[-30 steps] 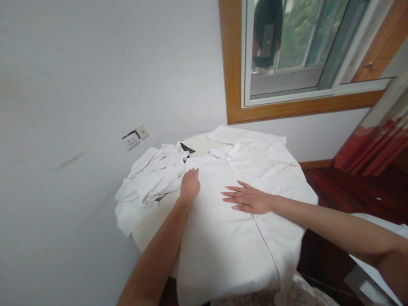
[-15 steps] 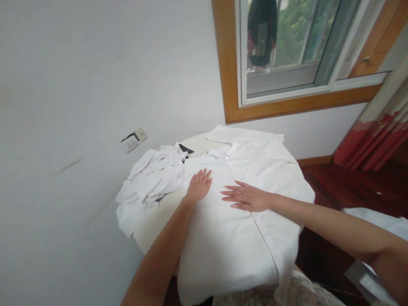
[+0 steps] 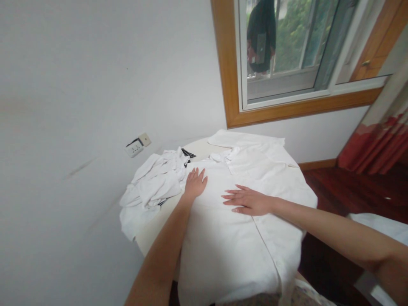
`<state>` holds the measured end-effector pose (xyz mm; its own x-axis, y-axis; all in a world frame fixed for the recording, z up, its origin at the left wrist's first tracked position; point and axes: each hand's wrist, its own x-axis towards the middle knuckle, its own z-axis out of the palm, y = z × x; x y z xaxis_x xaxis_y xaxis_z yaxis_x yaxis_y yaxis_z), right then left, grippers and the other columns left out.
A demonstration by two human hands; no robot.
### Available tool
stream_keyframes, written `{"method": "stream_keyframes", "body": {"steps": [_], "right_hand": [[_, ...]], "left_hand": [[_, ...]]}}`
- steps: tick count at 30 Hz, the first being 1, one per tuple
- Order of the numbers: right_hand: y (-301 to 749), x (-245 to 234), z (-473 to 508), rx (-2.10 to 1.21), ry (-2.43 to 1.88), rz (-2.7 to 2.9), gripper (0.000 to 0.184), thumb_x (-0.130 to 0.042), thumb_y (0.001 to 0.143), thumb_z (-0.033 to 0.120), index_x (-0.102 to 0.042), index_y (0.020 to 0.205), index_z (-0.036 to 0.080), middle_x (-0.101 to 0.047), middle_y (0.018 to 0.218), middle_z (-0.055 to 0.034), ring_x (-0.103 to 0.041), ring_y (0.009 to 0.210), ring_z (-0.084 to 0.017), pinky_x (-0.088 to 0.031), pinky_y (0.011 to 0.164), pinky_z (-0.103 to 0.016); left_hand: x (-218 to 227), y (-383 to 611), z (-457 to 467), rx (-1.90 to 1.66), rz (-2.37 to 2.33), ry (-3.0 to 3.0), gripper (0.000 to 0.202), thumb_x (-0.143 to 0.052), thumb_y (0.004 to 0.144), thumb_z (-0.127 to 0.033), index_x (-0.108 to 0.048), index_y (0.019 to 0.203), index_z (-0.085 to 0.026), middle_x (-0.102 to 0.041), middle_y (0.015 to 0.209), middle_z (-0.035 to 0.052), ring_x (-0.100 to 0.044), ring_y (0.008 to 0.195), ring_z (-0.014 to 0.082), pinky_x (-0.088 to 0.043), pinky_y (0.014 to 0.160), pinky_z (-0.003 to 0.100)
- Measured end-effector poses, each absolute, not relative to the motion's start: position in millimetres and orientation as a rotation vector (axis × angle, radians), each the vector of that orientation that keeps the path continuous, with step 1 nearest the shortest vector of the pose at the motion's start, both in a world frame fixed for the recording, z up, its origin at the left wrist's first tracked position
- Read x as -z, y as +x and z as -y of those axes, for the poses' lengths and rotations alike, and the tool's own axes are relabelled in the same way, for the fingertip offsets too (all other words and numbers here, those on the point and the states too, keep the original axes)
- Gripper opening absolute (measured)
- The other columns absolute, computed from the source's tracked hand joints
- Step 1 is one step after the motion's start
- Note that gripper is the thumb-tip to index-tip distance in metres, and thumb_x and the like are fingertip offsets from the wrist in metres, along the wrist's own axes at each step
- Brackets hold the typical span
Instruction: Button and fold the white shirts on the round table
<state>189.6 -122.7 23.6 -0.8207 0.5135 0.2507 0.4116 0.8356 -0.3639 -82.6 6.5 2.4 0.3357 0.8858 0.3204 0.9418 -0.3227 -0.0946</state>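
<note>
A white shirt [image 3: 229, 250] lies spread over a round table [image 3: 149, 227], its lower part hanging over the near edge. One sleeve stretches toward the window side, and the collar is bunched near the far middle. My left hand [image 3: 195, 183] rests flat on the shirt's left part, fingers spread. To its right, my right hand [image 3: 248, 201] lies flat on the cloth beside the front opening, fingers stretched toward the left. Neither hand grips anything. A crumpled heap of white clothing [image 3: 156, 180] with black-striped bits sits at the table's left, close to my left hand.
The wall behind carries a socket [image 3: 135, 147]. Above the table is a wood-framed window [image 3: 232, 102] with a dark figure reflected in it. A red and cream curtain [image 3: 366, 144] hangs at the right. White cloth [image 3: 379, 225] lies low on the right, above the dark wooden floor [image 3: 321, 182].
My left hand has slid slightly left on the shirt. My right hand stays in nearly the same place. The whole view has shifted a little.
</note>
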Motion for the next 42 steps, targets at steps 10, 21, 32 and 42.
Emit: {"method": "stream_keyframes", "body": {"steps": [10,21,32,42], "right_hand": [[188.4,-26.1,121.9,-0.46,-0.714,2.664,0.048,-0.042,0.097,0.04,-0.039,0.144,0.032,-0.043,0.147,-0.0036,-0.028,0.141,-0.017,-0.003,0.117,-0.043],[186.8,-32.6,124.1,-0.513,-0.758,2.642,0.047,-0.043,0.097,0.039,-0.04,0.143,0.032,-0.042,0.148,-0.0026,-0.027,0.141,-0.017,-0.002,0.117,-0.042],[187.4,-32.3,123.1,-0.539,-0.757,2.608,0.048,-0.048,0.094,0.038,-0.043,0.142,0.034,-0.044,0.146,-0.0026,-0.03,0.14,-0.018,-0.005,0.117,-0.043],[202.0,-20.2,74.8,-0.152,-1.308,2.389,0.056,-0.046,0.093,0.045,-0.047,0.139,0.013,-0.046,0.143,-0.0174,-0.038,0.135,-0.027,-0.027,0.112,-0.047]], "left_hand": [[-6.0,-65.7,-65.2,0.143,1.944,-2.351,0.059,-0.028,0.094,-0.052,-0.037,0.145,-0.025,-0.03,0.154,0.0112,-0.027,0.141,0.032,-0.023,0.114,0.051],[-6.2,-27.6,-63.7,0.422,1.58,-2.357,0.05,-0.029,0.094,-0.032,-0.047,0.137,-0.012,-0.045,0.144,0.0143,-0.034,0.138,0.0261,-0.022,0.116,0.044],[-1.1,-27.3,-90.4,0.277,1.947,-2.431,0.064,-0.026,0.093,-0.055,-0.033,0.146,-0.02,-0.028,0.155,0.0082,-0.022,0.143,0.0277,-0.018,0.116,0.052],[-0.9,-29.2,-90.0,0.242,1.92,-2.448,0.067,-0.023,0.092,-0.056,-0.032,0.147,-0.018,-0.026,0.155,0.0087,-0.021,0.144,0.0289,-0.017,0.116,0.054]]}}
